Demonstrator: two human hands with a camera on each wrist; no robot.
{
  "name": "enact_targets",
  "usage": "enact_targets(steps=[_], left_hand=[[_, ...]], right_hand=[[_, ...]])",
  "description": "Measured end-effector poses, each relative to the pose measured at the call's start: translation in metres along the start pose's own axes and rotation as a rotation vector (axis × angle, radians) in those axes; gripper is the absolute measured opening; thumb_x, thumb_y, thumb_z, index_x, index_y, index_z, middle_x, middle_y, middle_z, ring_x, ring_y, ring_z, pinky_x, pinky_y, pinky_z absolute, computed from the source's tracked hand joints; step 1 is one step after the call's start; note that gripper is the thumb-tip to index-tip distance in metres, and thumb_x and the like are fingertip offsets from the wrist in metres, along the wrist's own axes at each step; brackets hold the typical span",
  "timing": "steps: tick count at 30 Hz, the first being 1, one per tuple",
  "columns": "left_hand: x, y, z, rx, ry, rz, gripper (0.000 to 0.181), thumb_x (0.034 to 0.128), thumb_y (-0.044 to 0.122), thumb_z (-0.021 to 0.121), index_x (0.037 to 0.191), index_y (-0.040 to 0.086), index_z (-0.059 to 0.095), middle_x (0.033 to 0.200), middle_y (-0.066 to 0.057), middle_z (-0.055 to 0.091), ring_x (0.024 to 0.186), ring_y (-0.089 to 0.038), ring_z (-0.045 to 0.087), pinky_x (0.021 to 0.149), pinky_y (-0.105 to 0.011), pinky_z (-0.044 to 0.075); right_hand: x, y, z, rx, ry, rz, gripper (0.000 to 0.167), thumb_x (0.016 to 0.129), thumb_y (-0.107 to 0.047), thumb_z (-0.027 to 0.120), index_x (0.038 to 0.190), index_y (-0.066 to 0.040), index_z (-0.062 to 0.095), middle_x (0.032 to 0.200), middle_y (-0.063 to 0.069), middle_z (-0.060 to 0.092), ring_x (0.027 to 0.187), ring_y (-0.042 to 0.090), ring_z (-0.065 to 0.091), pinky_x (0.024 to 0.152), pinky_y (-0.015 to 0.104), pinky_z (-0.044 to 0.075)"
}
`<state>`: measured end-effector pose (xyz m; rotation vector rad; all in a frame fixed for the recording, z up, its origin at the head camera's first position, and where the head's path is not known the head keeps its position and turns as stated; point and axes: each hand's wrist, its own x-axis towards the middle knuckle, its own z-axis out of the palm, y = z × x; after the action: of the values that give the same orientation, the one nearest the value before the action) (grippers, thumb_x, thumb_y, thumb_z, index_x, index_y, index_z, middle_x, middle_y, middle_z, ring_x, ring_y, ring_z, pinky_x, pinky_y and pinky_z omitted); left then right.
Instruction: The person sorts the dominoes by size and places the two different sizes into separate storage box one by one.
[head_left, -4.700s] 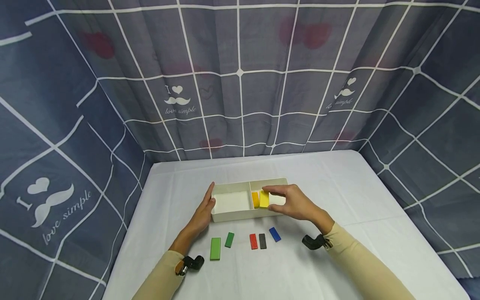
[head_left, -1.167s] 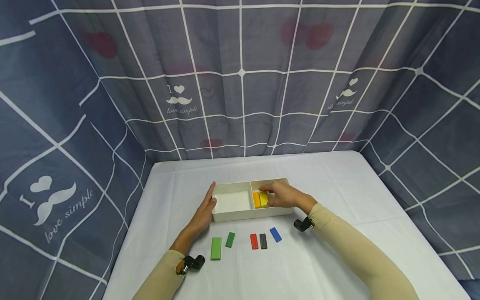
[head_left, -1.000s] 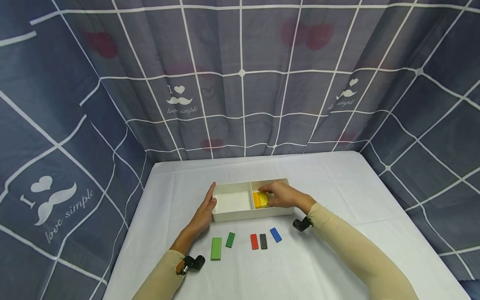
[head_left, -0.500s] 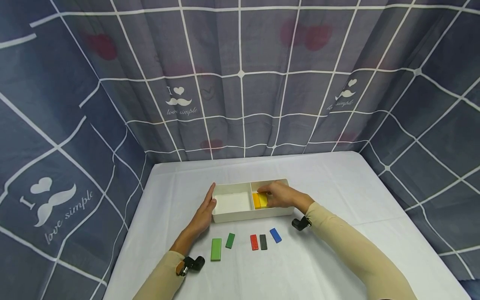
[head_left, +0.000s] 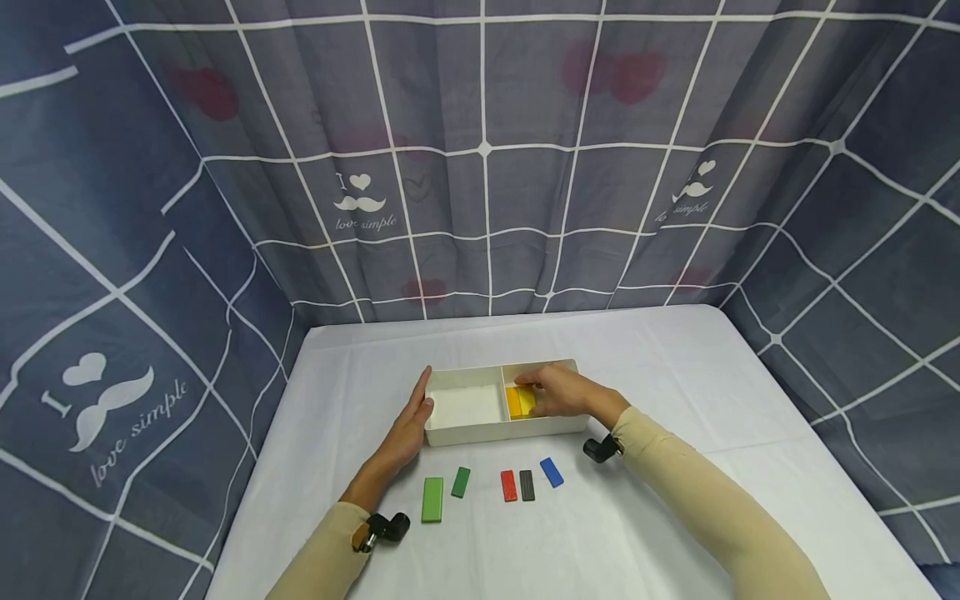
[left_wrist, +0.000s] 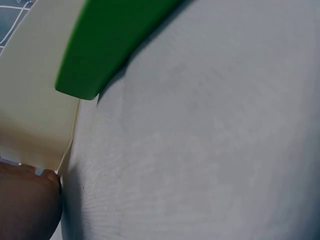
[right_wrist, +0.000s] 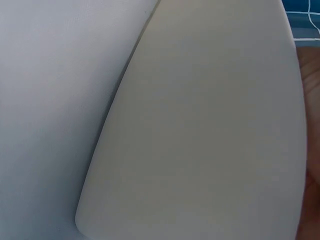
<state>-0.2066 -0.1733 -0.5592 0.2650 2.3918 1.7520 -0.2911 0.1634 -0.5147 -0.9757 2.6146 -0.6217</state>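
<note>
A cream box (head_left: 468, 433) with two compartments lies on the white cloth. My left hand (head_left: 403, 429) rests against its left end, fingers straight. My right hand (head_left: 564, 390) reaches into the right compartment and pinches a yellow block (head_left: 527, 400), whose right part the fingers hide. An orange-yellow block (head_left: 513, 403) stands beside it, by the divider. In the left wrist view, part of the left hand (left_wrist: 27, 202) touches the box wall (left_wrist: 35, 100). The right wrist view shows the box wall (right_wrist: 200, 125) with the right hand (right_wrist: 311, 115) behind its edge.
In front of the box lie a light green block (head_left: 432, 500), a dark green block (head_left: 461, 482), a red block (head_left: 509, 486), a black block (head_left: 527, 485) and a blue block (head_left: 552, 472). Grid-patterned curtains (head_left: 442, 192) surround the table's back and sides.
Since the oldest frame, my right hand has moved left and lower into the right compartment, with the yellow block now lower beside the orange-yellow one. My left hand has stayed at the box's left end.
</note>
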Motion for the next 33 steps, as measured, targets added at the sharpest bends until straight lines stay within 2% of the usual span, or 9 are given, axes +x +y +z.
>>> enact_targets(steps=[7,13,20,30,33], left_hand=[[-0.001,0.001,0.000,0.005,0.001,0.008,0.061,0.1224,0.025,0.026,0.179,0.027,0.003,0.187,-0.002,0.000,0.172,-0.033,-0.003,0.137,-0.066,-0.001],[-0.001,0.000,0.000,0.007,-0.002,0.009,0.061,0.1222,0.025,0.026,0.179,0.028,0.003,0.187,-0.003,0.000,0.172,-0.033,-0.003,0.137,-0.066,-0.001],[0.000,0.000,-0.001,-0.001,-0.003,0.007,0.061,0.1223,0.025,0.026,0.179,0.027,0.004,0.187,-0.002,0.000,0.172,-0.032,-0.004,0.137,-0.066,-0.001],[0.001,0.000,-0.001,-0.009,-0.001,-0.001,0.061,0.1223,0.025,0.025,0.179,0.027,0.003,0.187,-0.002,0.000,0.173,-0.032,-0.004,0.137,-0.065,-0.001],[0.001,0.000,0.000,-0.007,-0.002,-0.005,0.061,0.1223,0.025,0.025,0.179,0.029,0.002,0.187,-0.003,0.000,0.173,-0.032,-0.004,0.137,-0.064,-0.002]], right_hand=[[-0.005,-0.005,-0.004,0.056,0.026,0.005,0.069,0.089,-0.022,0.092,0.149,-0.001,0.066,0.147,0.012,0.071,0.135,0.031,0.068,0.115,0.050,0.056],[-0.010,-0.010,-0.009,0.033,0.060,-0.014,0.067,0.090,-0.021,0.091,0.150,-0.004,0.066,0.147,0.011,0.071,0.131,0.034,0.071,0.113,0.055,0.057],[-0.017,-0.015,-0.016,0.047,0.100,-0.030,0.064,0.094,-0.023,0.085,0.153,-0.007,0.064,0.149,0.009,0.071,0.130,0.035,0.073,0.118,0.061,0.050],[-0.027,-0.024,-0.015,0.075,0.144,-0.054,0.064,0.094,-0.025,0.087,0.152,-0.006,0.065,0.151,0.009,0.069,0.132,0.035,0.072,0.113,0.052,0.058],[-0.031,-0.028,-0.015,0.066,0.158,-0.068,0.064,0.094,-0.025,0.088,0.151,-0.007,0.066,0.151,0.009,0.069,0.132,0.033,0.072,0.115,0.051,0.056]])
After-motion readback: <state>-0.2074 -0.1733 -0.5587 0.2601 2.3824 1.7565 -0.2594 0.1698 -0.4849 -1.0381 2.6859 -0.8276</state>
